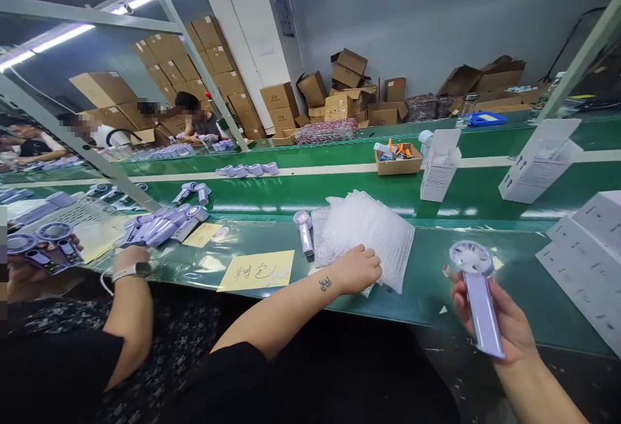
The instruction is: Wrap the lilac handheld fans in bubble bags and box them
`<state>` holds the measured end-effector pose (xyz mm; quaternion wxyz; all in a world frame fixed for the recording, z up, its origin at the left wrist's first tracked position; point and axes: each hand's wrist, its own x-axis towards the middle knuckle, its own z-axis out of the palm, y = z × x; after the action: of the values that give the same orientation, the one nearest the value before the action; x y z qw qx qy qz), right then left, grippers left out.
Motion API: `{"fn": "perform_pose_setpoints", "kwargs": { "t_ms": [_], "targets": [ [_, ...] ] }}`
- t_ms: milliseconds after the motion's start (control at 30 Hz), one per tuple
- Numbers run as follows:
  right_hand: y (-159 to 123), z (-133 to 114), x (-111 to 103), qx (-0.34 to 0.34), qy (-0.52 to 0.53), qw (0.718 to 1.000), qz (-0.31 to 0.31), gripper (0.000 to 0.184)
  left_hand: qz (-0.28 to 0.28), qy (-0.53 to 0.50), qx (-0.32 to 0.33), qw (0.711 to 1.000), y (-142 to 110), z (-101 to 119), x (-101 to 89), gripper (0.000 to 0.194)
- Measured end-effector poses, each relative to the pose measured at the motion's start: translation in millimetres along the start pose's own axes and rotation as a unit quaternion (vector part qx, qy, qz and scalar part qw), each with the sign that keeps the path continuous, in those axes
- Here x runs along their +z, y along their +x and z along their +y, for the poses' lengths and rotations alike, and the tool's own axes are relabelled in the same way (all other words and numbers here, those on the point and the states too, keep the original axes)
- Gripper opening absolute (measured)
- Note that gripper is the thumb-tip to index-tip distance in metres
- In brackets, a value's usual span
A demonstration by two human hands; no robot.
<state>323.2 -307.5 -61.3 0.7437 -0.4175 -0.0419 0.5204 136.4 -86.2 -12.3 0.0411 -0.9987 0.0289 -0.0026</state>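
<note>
In my right hand (512, 323) is a lavender handheld fan (481, 311), its round grille at the top and its smooth handle along my palm. My left hand (358, 270) rests on a stack of clear bubble wrap bags (371, 226), fingers curled at the near edge; the fingertips are hidden. Just left of the stack, another lavender handheld fan (304, 233) lies on the bench. A yellow paper (259, 270) with handwriting and small white pieces is left of my forearm.
White boxes (589, 268) stand at the right. Two open white cartons (439, 168) and a small cardboard tray (398, 164) are across the bench. Fans (162, 224) are piled at left, by a co-worker's arm (133, 304). A slanted metal post (104, 165) crosses the left.
</note>
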Motion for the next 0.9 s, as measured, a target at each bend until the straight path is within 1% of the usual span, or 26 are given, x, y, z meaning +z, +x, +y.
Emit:
{"fn": "perform_pose_setpoints", "kwargs": {
  "t_ms": [67,100,167,200,267,333,367,400,433,467,500,533,567,633,667,700,767,833,900],
  "targets": [
    [-15.1,19.0,-9.1,0.03,0.0,1.0,0.001,0.041,0.022,-0.069,-0.08,0.994,18.1,4.1,1.2,0.013],
    [-20.9,27.6,-9.3,0.047,0.009,0.999,0.005,0.042,0.039,-0.121,-0.129,0.983,28.0,7.2,1.6,0.014],
    [-28.2,39.0,-2.3,0.07,0.033,0.997,0.016,0.04,0.059,-0.246,-0.208,0.945,47.2,14.0,3.5,0.017],
    [-29.5,40.9,4.0,0.075,0.041,0.996,0.014,0.039,0.058,-0.314,-0.225,0.921,55.6,17.4,5.2,0.016],
    [-27.7,37.1,18.5,0.072,0.035,0.997,-0.014,0.036,0.042,-0.456,-0.232,0.858,68.7,23.6,9.7,0.008],
    [-21.7,27.6,30.1,0.061,0.0,0.997,-0.045,0.033,0.028,-0.555,-0.245,0.795,76.7,28.2,13.6,0.002],
    [-18.1,23.0,33.2,0.058,-0.022,0.997,-0.053,0.033,0.033,-0.589,-0.267,0.762,78.9,30.1,14.5,0.002],
    [-14.7,19.5,34.3,0.057,-0.045,0.996,-0.054,0.032,0.05,-0.611,-0.297,0.732,80.1,31.9,14.8,0.005],
    [-11.7,17.5,33.6,0.061,-0.065,0.995,-0.05,0.032,0.078,-0.623,-0.322,0.709,80.4,33.9,14.3,0.008],
    [-9.4,17.1,31.4,0.069,-0.082,0.993,-0.044,0.031,0.114,-0.625,-0.335,0.696,79.8,36.2,13.4,0.01],
    [-7.9,17.9,28.4,0.077,-0.093,0.992,-0.037,0.029,0.152,-0.619,-0.329,0.697,78.4,38.9,12.4,0.011],
    [-7.2,19.4,25.0,0.083,-0.099,0.991,-0.032,0.028,0.19,-0.598,-0.306,0.716,76.1,41.8,11.6,0.011],
    [-7.2,20.9,21.8,0.085,-0.101,0.991,-0.029,0.027,0.223,-0.561,-0.267,0.751,73.0,44.8,11.3,0.011],
    [-8.9,22.1,17.2,0.079,-0.094,0.992,-0.033,0.029,0.27,-0.465,-0.179,0.824,65.4,49.8,12.6,0.013],
    [-10.2,21.4,16.3,0.072,-0.089,0.993,-0.033,0.031,0.285,-0.415,-0.139,0.853,61.6,51.6,14.3,0.014],
    [-11.5,20.1,16.2,0.063,-0.084,0.994,-0.029,0.033,0.295,-0.37,-0.105,0.875,58.4,52.9,16.5,0.016],
    [-13.6,16.8,18.1,0.044,-0.076,0.996,-0.009,0.04,0.312,-0.298,-0.057,0.9,54.9,55.4,21.1,0.017],
    [-14.7,14.5,21.4,0.029,-0.075,0.997,0.011,0.046,0.328,-0.246,-0.034,0.912,56.3,59.0,23.8,0.018],
    [-15.5,13.8,23.7,0.027,-0.082,0.996,-0.001,0.045,0.344,-0.2,-0.025,0.917,60.3,63.6,23.3,0.019]
  ]
}}
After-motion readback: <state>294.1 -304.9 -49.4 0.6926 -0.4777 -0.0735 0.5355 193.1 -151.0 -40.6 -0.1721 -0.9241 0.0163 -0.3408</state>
